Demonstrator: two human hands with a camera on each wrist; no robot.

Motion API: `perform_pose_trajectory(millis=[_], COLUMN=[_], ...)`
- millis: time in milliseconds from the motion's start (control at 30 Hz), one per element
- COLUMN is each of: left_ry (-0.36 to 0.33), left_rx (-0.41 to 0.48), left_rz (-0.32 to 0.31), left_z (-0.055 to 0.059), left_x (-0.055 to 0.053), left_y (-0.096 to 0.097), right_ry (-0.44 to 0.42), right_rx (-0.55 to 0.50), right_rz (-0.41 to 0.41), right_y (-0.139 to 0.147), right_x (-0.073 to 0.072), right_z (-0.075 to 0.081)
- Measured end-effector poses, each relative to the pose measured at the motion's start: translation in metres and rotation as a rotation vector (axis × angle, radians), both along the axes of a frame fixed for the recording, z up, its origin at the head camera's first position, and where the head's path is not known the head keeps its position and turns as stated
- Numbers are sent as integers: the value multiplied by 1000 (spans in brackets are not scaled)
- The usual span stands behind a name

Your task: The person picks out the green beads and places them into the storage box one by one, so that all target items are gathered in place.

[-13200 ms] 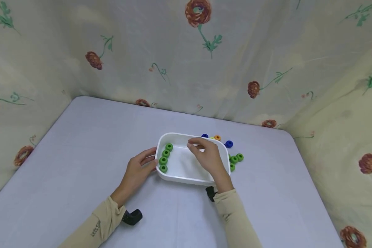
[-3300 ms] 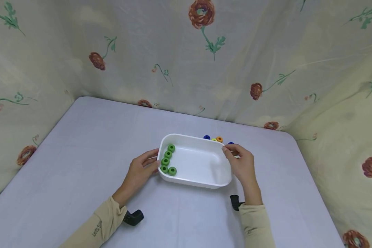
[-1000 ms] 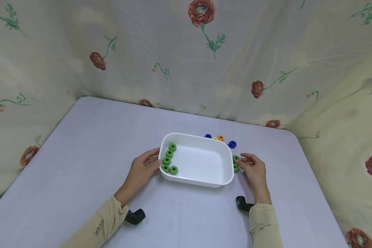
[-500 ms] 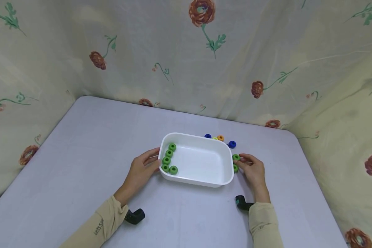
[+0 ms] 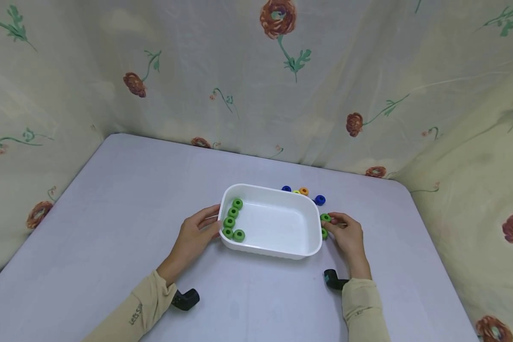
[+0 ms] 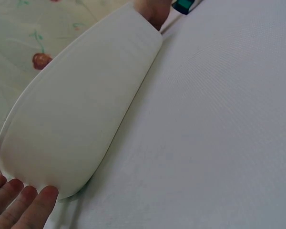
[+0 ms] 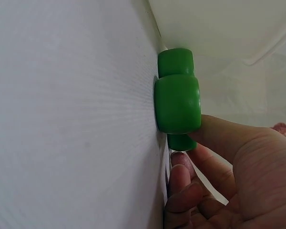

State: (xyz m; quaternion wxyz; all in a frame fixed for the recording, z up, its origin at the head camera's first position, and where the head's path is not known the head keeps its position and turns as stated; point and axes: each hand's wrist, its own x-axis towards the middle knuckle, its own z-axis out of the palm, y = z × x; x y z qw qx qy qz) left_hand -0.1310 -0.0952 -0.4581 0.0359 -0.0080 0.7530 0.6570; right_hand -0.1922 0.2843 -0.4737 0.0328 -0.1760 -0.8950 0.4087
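Touching the left end of a white tray [image 5: 278,223] with the left grip [image 5: 194,240], loose rather than clenched, with nearly straight fingers laid against the outer wall, as seen in the left wrist view. Pinching a green bead [image 5: 326,217] between thumb and finger with the right grip [image 5: 349,240], low at the counter [image 5: 248,304], just outside the tray's right end. Curled close to the counter in the right wrist view, the other fingers of that grip.

Just nearer than the pinched one, a second green bead [image 5: 324,233], beside the tray's right end; behind it in the right wrist view, partly hidden, a third green bead [image 7: 176,62].

Inside the tray, a row of four green beads [image 5: 229,222] along the left wall, running from far to near; just right of the nearest, a fifth bead [image 5: 239,235], also green.

Past the far right rim, on the counter: a blue bead [image 5: 286,188], a yellow bead [image 5: 297,192] mostly hidden by the rim, an orange bead [image 5: 304,191] and, farther right, another blue bead [image 5: 320,200].

Below the wrists, black curved pieces [image 5: 185,299], one by each beige sleeve [image 5: 130,311]. Around the far side, left and right, pale curtains [image 5: 188,61] printed with reddish flowers.
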Motion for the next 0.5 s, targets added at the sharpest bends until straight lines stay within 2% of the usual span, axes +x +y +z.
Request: perform_pose_trajectory(millis=[500], left_ry=[-5], left_rx=[-13], left_rz=[10], left_z=[0], left_x=[0], left_y=[0], right_ry=[-20], right_rx=[-15], right_rz=[-7], right_y=[-1], right_x=[1], right_z=[0])
